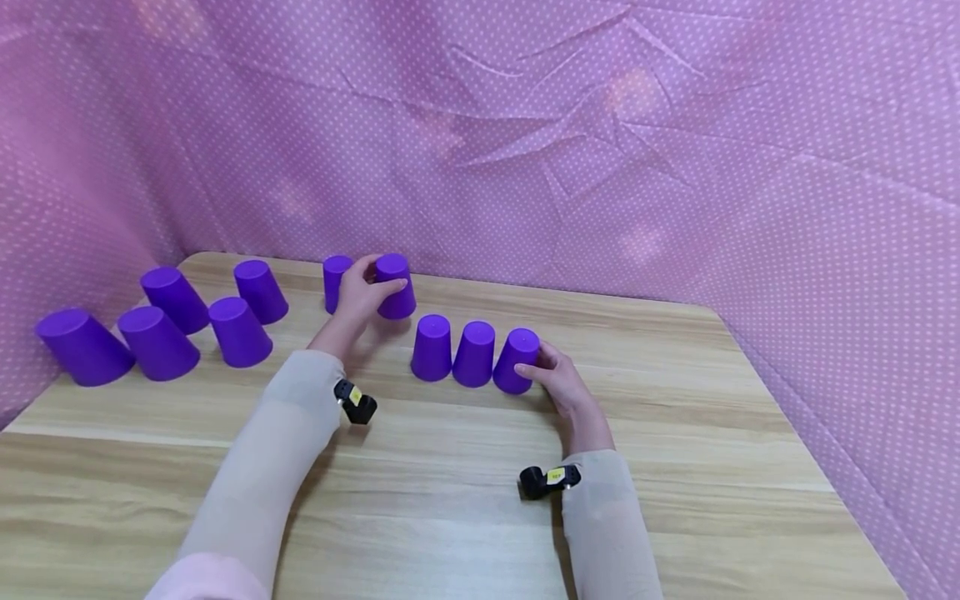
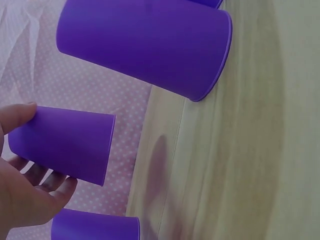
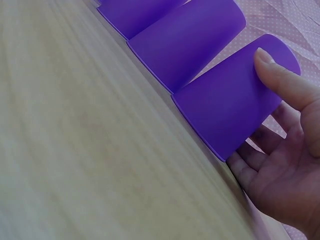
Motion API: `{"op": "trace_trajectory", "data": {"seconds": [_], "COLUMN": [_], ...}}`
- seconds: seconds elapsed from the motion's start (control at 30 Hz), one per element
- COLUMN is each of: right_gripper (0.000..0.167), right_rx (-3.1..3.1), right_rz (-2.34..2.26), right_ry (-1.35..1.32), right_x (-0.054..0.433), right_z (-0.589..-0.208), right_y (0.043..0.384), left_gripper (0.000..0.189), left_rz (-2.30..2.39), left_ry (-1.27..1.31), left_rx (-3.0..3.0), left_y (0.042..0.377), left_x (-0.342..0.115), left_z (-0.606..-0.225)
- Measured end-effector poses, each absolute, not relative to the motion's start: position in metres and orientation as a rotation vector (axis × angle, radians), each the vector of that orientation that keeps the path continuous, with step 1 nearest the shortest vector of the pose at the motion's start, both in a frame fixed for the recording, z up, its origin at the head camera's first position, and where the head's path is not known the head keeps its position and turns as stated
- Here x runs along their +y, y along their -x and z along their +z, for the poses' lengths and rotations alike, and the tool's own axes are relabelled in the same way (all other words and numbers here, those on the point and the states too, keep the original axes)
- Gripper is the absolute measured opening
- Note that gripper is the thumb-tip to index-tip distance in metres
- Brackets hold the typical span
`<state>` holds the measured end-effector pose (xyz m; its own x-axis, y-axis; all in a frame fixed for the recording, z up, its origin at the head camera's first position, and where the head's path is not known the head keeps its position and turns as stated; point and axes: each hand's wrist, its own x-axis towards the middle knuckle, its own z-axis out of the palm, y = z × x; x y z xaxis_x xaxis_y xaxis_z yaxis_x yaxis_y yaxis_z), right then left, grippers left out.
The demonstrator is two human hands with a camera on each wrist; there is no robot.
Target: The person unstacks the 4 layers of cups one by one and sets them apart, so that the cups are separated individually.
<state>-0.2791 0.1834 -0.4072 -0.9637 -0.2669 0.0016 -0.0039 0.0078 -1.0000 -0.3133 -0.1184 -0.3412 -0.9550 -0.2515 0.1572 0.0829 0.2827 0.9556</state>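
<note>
My left hand (image 1: 357, 302) grips an upside-down purple cup (image 1: 395, 268), thumb on one side and fingers on the other. In the left wrist view that cup (image 2: 65, 142) appears raised off the table, with a shadow beside it. Another purple cup (image 1: 333, 285) stands just left of this hand, partly hidden by it. My right hand (image 1: 564, 385) holds the rightmost cup (image 1: 517, 343) of a row of three. Its rim meets the tabletop in the right wrist view, where my thumb lies across the cup (image 3: 220, 105). The middle cup (image 1: 474, 354) and left cup (image 1: 432, 350) stand close beside it.
Several more upside-down purple cups stand at the left of the wooden table (image 1: 420, 517), among them a front one (image 1: 157, 343) and a back one (image 1: 260, 292). Pink dotted cloth (image 1: 525, 167) hangs around the back and sides. Each wrist wears a small black camera (image 1: 358, 404).
</note>
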Motion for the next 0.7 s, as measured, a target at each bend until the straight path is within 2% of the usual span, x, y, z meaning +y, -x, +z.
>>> {"op": "trace_trajectory", "data": {"seconds": [0.7], "right_gripper": [0.053], "right_rx": [2.104], "right_rz": [-2.04], "right_ry": [0.282], "right_x": [0.185], "right_z": [-0.405], "right_y": [0.279], "left_gripper": [0.058], "left_rz": [-1.675], "left_ry": [-0.187], "left_rx": [-2.279], "left_y": [0.339], "left_x": [-0.109], "left_z": [-0.341]}}
